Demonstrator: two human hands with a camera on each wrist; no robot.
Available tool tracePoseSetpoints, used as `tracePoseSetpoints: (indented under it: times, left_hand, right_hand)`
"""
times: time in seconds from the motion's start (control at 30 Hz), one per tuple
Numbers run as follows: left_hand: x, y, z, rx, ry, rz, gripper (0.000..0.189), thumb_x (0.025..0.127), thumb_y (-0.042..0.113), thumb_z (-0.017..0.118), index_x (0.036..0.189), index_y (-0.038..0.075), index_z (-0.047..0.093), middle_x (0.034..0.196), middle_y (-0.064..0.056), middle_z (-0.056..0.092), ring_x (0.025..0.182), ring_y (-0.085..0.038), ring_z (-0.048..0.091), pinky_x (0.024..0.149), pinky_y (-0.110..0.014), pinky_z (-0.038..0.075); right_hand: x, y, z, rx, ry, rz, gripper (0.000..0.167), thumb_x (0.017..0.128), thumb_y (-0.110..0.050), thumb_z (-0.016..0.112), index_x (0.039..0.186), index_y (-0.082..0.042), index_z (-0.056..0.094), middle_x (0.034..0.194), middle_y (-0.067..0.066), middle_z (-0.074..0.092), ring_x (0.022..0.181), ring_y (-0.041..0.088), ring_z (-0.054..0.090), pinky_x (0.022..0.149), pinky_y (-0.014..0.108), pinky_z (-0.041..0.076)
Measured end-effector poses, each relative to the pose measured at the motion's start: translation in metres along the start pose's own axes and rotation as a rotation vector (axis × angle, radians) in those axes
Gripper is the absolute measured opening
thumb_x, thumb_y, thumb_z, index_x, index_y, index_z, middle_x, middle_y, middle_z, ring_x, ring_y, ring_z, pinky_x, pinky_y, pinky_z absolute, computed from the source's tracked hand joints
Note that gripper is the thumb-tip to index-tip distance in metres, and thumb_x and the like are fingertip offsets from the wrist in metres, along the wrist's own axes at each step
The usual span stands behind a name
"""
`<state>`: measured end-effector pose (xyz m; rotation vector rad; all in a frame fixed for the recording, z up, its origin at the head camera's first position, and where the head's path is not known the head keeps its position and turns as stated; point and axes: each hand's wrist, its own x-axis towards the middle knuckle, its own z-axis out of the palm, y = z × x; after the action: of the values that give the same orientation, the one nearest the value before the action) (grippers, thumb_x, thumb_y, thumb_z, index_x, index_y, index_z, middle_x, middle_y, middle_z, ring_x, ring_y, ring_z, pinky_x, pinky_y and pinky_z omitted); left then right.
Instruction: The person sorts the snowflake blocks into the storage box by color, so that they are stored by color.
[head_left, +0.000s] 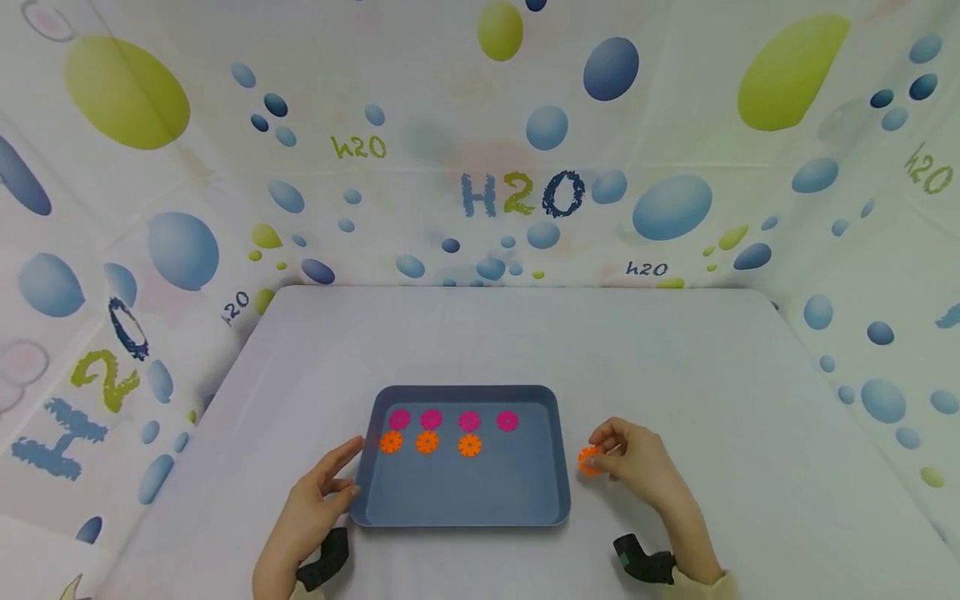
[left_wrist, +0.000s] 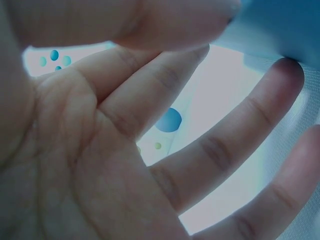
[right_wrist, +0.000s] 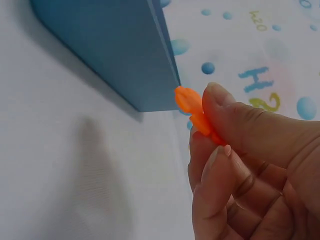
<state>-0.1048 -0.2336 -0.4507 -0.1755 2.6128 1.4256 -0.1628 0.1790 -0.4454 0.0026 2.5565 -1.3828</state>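
My right hand (head_left: 636, 465) pinches an orange notched plastic disc (right_wrist: 189, 100) between thumb and fingers, just beyond the right side of a blue-grey tray (head_left: 465, 500). Part of the disc is hidden behind the thumb in the right wrist view. At the tray's left wall is my left hand (head_left: 313, 500), its fingers extended and a fingertip (left_wrist: 290, 75) against the tray's side. Inside the tray, several pink notched discs (head_left: 469, 421) form a row along the back. Three orange discs (head_left: 427, 442) lie in a second row right in front of them, toward the left.
A white cloth (head_left: 480, 333) covers the table under the tray. Behind and at both sides rise white curtains (head_left: 420, 100) printed with blue and green drops and "H2O". A dark wrist strap piece (head_left: 643, 560) shows by each forearm.
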Motion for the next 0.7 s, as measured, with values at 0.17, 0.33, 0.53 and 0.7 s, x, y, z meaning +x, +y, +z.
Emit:
tracePoseSetpoints:
  times: [0.17, 0.33, 0.53, 0.7]
  left_hand:
    - [0.0, 0.0, 0.0, -0.003, 0.007, 0.002, 0.063, 0.089, -0.004, 0.058, 0.147, 0.013, 0.041, 0.152, -0.014, 0.042, 0.109, -0.032, 0.062, 0.075, -0.019, 0.051]
    - [0.0, 0.0, 0.0, -0.019, -0.001, -0.014, 0.063, 0.09, -0.003, 0.058, 0.148, 0.015, 0.04, 0.152, -0.013, 0.042, 0.109, -0.032, 0.062, 0.073, -0.02, 0.052]
    - [0.001, -0.001, 0.0, -0.028, -0.005, -0.006, 0.062, 0.09, -0.003, 0.058, 0.148, 0.015, 0.04, 0.152, -0.013, 0.041, 0.109, -0.032, 0.062, 0.074, -0.021, 0.052]
    - [0.0, -0.002, 0.0, -0.028, -0.006, -0.009, 0.062, 0.09, -0.003, 0.058, 0.148, 0.015, 0.041, 0.152, -0.013, 0.041, 0.109, -0.031, 0.062, 0.074, -0.021, 0.052]
  right_hand:
    - [0.007, 0.0, -0.005, 0.089, -0.015, -0.012, 0.027, 0.081, -0.008, 0.075, 0.105, -0.002, 0.064, 0.087, 0.007, 0.065, 0.071, 0.021, 0.064, 0.062, 0.031, 0.055]
    - [0.014, -0.001, -0.006, 0.172, -0.045, -0.052, 0.031, 0.088, -0.01, 0.069, 0.115, 0.002, 0.059, 0.093, 0.011, 0.07, 0.078, 0.026, 0.068, 0.065, 0.031, 0.056]
    - [0.025, -0.013, -0.003, 0.225, -0.061, -0.093, 0.039, 0.09, -0.01, 0.066, 0.125, 0.002, 0.056, 0.104, 0.017, 0.071, 0.084, 0.031, 0.069, 0.066, 0.028, 0.056]
    - [0.038, -0.026, 0.002, 0.226, -0.094, -0.136, 0.043, 0.091, -0.01, 0.065, 0.132, -0.002, 0.054, 0.112, 0.021, 0.069, 0.087, 0.035, 0.069, 0.066, 0.028, 0.056]
